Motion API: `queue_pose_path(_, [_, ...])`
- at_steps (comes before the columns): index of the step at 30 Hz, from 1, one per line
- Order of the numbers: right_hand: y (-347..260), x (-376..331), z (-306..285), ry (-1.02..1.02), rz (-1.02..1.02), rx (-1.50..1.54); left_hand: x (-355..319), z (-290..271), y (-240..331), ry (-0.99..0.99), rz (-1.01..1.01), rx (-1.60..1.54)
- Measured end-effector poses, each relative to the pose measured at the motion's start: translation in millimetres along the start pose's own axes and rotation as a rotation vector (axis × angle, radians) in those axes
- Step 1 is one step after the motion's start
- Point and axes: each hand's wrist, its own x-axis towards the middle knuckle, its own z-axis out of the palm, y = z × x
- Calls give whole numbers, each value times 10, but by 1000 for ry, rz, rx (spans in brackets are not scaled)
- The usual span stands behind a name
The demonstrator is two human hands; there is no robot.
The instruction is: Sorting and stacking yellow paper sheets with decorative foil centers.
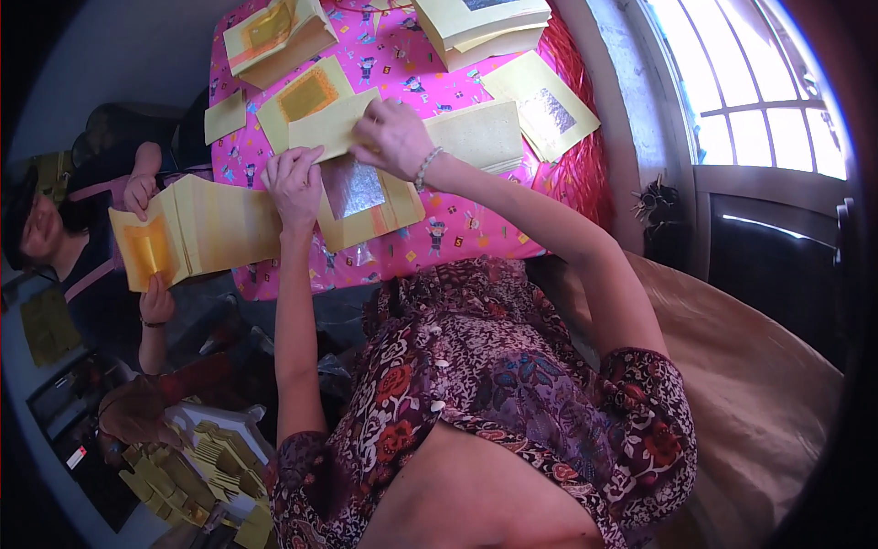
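A strip of folded yellow joss paper (327, 129) lies slantwise between my hands over the pink patterned tablecloth. My left hand (294, 186) pinches its near left corner, fingers bent. At its right end, my right hand (395, 139) grips the edge with curled fingers; the fingertips are partly hidden. Just below sits joss paper with a silver foil square (355, 188), partly covered by my right hand. Behind the strip is a sheet with a gold foil square (309, 94). A stack of plain yellow paper (480, 137) rests to the right of my right hand.
Thick paper stacks (279, 41) (485, 32) stand at the far side. A silver-foil sheet (547, 108) lies at the right, beside red tinsel fringe (585, 183). At left, another person holds gold-foil paper (149, 252) over a long yellow stack (229, 224). More bundles (219, 462) sit lower left.
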Motion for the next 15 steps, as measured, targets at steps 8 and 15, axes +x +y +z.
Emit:
queue_pose_path(8, [323, -19, -890, -141, 1156, 1189, 394, -194, 703, 149, 192, 36])
queue_pose_path(15, [872, -646, -1634, 42, 1052, 1255, 63, 293, 1692, 200, 285, -252])
